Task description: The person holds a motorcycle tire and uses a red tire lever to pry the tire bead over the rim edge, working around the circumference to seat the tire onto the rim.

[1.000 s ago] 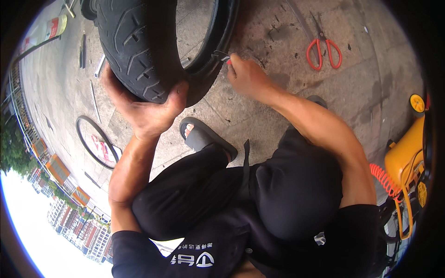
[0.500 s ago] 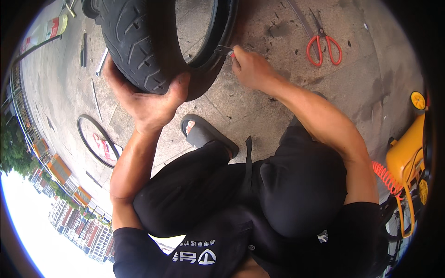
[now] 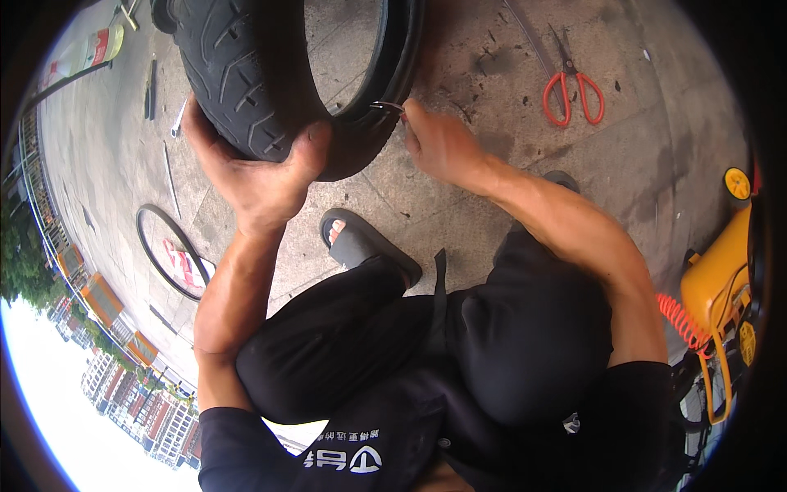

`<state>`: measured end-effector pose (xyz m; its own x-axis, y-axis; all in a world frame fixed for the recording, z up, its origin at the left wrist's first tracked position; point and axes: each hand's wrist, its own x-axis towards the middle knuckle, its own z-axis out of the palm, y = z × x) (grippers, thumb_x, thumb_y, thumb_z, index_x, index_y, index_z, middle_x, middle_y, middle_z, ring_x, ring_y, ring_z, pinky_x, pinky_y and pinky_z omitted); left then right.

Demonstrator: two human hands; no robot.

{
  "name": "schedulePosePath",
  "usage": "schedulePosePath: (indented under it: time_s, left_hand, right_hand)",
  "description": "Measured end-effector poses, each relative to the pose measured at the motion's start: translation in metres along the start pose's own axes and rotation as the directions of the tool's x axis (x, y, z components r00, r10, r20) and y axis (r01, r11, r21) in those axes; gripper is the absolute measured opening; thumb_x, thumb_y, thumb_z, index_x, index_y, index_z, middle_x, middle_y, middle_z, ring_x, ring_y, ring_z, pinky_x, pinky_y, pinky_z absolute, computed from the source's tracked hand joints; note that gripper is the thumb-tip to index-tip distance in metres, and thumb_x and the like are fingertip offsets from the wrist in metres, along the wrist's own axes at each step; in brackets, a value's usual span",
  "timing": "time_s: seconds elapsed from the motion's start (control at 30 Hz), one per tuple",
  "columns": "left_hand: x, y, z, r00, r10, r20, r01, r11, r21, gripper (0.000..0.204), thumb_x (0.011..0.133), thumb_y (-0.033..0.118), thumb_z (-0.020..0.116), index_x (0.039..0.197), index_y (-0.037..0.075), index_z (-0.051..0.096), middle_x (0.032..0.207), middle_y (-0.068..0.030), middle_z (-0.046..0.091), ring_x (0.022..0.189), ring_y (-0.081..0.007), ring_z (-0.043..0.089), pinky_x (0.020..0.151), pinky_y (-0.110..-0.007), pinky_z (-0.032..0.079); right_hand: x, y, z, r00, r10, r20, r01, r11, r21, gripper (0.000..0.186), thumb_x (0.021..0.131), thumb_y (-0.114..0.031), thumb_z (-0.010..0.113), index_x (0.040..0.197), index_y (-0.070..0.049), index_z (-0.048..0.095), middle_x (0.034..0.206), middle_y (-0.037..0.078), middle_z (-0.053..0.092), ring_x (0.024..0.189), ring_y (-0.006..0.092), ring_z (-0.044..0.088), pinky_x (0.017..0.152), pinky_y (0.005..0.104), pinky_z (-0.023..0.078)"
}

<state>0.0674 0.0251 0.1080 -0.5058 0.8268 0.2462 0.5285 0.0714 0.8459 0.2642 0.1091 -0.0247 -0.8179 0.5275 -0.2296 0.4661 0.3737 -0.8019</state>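
A black treaded tire point(image 3: 238, 90) stands upright at the top of the view, its open ring facing right. My left hand point(image 3: 261, 182) is wrapped round the tire's near end, thumb on the sidewall and fingers along the tread. In my right hand point(image 3: 447, 146), closed, is a small metal tool point(image 3: 388, 106) with a curved end and a bit of red handle showing. That end reaches the tire's inner rim edge on the right; my fingers hide the rest of the tool, so its exact kind does not show.
Red-handled scissors point(image 3: 571, 94) lie on the paving at the upper right, beside a dark strip point(image 3: 537, 45). Left of the tire are a wrench point(image 3: 179, 119), a thin rod point(image 3: 170, 179) and a black ring point(image 3: 154, 261). A yellow air compressor point(image 3: 721, 266) with a coiled red hose point(image 3: 682, 321) stands at the right.
My right hand has shifted slightly toward me with the metal tool, along the tire's inner edge. My left hand keeps its hold on the tire, which has hardly moved.
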Motion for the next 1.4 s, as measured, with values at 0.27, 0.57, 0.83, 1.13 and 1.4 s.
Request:
schedulePosePath:
  time_s: [0.27, 0.57, 0.83, 1.13, 1.4]
  left_hand:
    - [-0.001, 0.000, -0.003, 1.000, 0.022, -0.001, -0.022, 0.999, 0.033, 0.103, 0.066, 0.035, 0.090, 0.141, -0.003, 0.029, 0.122, -0.0133, 0.052, 0.111, -0.0224, 0.053, 0.099, -0.036, 0.042]
    - [-0.022, -0.008, -0.012, 0.980, 0.149, 0.135, -0.172, 0.970, 0.174, 0.113, 0.060, 0.037, 0.085, 0.142, -0.004, 0.021, 0.127, -0.0176, 0.046, 0.117, -0.0274, 0.049, 0.105, -0.040, 0.037]
    - [-0.032, -0.010, -0.017, 0.933, 0.253, 0.255, -0.326, 0.894, 0.308, 0.121, 0.054, 0.037, 0.085, 0.141, -0.008, 0.014, 0.126, -0.0221, 0.044, 0.115, -0.0280, 0.051, 0.102, -0.041, 0.037]
    - [-0.031, -0.002, -0.018, 0.929, 0.242, 0.279, -0.350, 0.821, 0.452, 0.123, 0.051, 0.039, 0.085, 0.139, -0.009, 0.013, 0.123, -0.0219, 0.045, 0.111, -0.0296, 0.051, 0.101, -0.042, 0.037]
    - [-0.038, -0.013, -0.025, 0.922, 0.183, 0.340, -0.303, 0.889, 0.344, 0.121, 0.059, 0.032, 0.082, 0.144, -0.006, 0.004, 0.130, -0.0266, 0.044, 0.120, -0.0351, 0.051, 0.108, -0.045, 0.035]
  right_hand:
    - [0.006, 0.007, -0.001, 0.999, 0.022, 0.031, -0.020, 0.999, -0.050, 0.021, 0.090, -0.012, 0.055, 0.101, 0.003, 0.046, 0.075, 0.025, 0.065, 0.073, 0.0431, 0.067, 0.066, 0.0519, 0.053]
    - [0.021, -0.009, -0.033, 0.997, 0.037, 0.067, -0.025, 0.984, -0.176, 0.013, 0.084, -0.005, 0.051, 0.092, 0.004, 0.054, 0.080, 0.027, 0.067, 0.082, 0.0441, 0.068, 0.072, 0.0527, 0.053]
    - [0.030, -0.008, -0.040, 0.998, -0.035, 0.055, 0.047, 0.967, -0.249, 0.012, 0.082, -0.003, 0.051, 0.085, 0.002, 0.061, 0.076, 0.025, 0.067, 0.075, 0.0420, 0.068, 0.069, 0.0510, 0.055]
    - [0.047, -0.009, -0.051, 0.926, -0.339, 0.170, 0.379, 0.819, -0.431, 0.010, 0.084, -0.011, 0.055, 0.079, -0.005, 0.060, 0.068, 0.014, 0.065, 0.069, 0.0335, 0.068, 0.063, 0.0459, 0.053]
    - [0.049, -0.006, -0.044, 0.945, -0.253, 0.209, 0.316, 0.874, -0.369, 0.007, 0.082, -0.007, 0.057, 0.084, -0.002, 0.059, 0.069, 0.016, 0.065, 0.070, 0.0353, 0.068, 0.064, 0.0458, 0.053]
